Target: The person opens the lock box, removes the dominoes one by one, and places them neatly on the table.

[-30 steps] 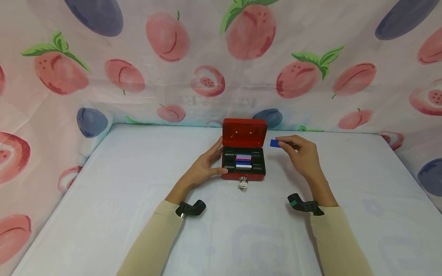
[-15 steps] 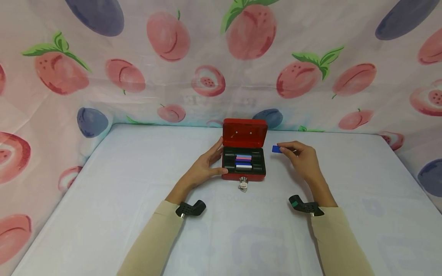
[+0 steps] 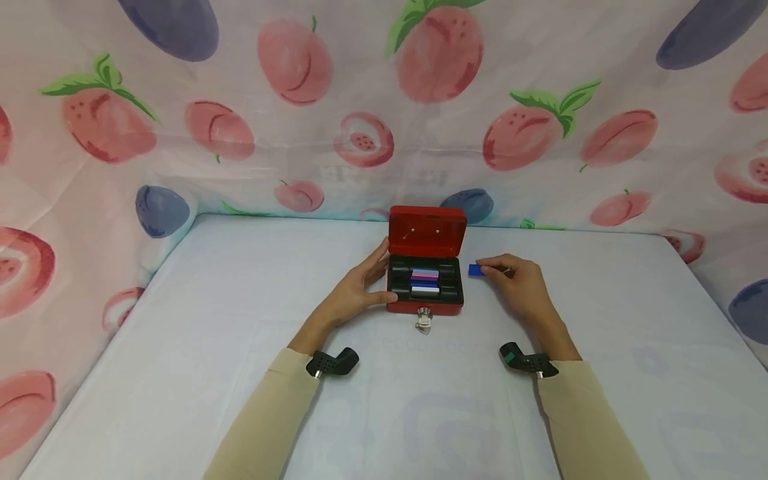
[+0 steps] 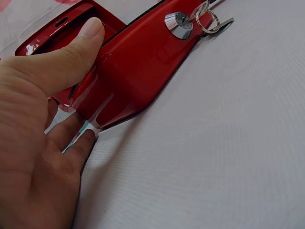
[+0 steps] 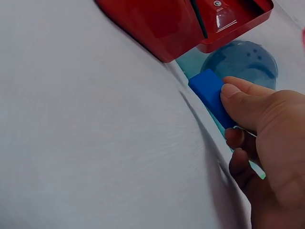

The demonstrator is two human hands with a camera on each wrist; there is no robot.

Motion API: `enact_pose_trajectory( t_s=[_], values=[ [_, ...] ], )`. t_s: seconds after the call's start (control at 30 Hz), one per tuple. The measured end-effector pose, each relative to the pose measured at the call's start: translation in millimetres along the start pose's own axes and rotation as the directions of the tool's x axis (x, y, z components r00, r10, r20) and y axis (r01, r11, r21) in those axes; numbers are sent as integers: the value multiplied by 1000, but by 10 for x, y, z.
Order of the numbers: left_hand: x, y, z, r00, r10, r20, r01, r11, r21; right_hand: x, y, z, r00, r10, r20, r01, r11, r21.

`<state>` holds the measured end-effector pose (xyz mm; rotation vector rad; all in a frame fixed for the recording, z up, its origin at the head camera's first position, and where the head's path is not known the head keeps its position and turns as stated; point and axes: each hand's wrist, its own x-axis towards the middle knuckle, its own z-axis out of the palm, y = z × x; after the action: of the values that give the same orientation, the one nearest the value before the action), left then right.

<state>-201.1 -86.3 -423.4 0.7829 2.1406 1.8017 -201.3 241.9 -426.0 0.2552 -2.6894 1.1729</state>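
Note:
A red cash box [image 3: 425, 309] stands with its lid [image 3: 427, 231] raised and a black tray [image 3: 399, 280] inside. Several thin blocks [image 3: 425, 277] in light blue, pink, purple, dark blue and white lie in the tray's middle compartment. My left hand [image 3: 354, 293] holds the box's left side, thumb [image 4: 88, 36] over the front corner and fingers spread along the side towards the lid. Between thumb and forefinger, my right hand [image 3: 521, 283] pinches a blue rectangular block [image 5: 209, 95] just right of the box, apart from it. Its other fingers are loosely bent.
A key [image 4: 198, 10] sits in the lock [image 4: 178, 25] at the box's front, with a ring and another key hanging from it. White cloth covers the table [image 3: 384, 400]. A fruit-print curtain [image 3: 360, 80] rises behind it.
My right hand has come nearer to me with the blue block, which now sits lower and beside the box's right edge. The left hand keeps its place on the box.

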Motion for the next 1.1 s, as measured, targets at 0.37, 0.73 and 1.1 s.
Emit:
enact_pose_trajectory(
  t_s=[0.37,0.73,1.1],
  values=[
    [-40,261,22,1000,-5,15,5,1000,4,-16,73,28,1000,2,19,-1,999,-38],
    [-45,250,6,1000,-6,2,6,1000,5,2,43,35,999,-15,37,16,999,-40],
    [27,-86,-11,1000,18,-11,-18,999,29,8,36,60,999,-24,34,26,998,-60]
  ],
)
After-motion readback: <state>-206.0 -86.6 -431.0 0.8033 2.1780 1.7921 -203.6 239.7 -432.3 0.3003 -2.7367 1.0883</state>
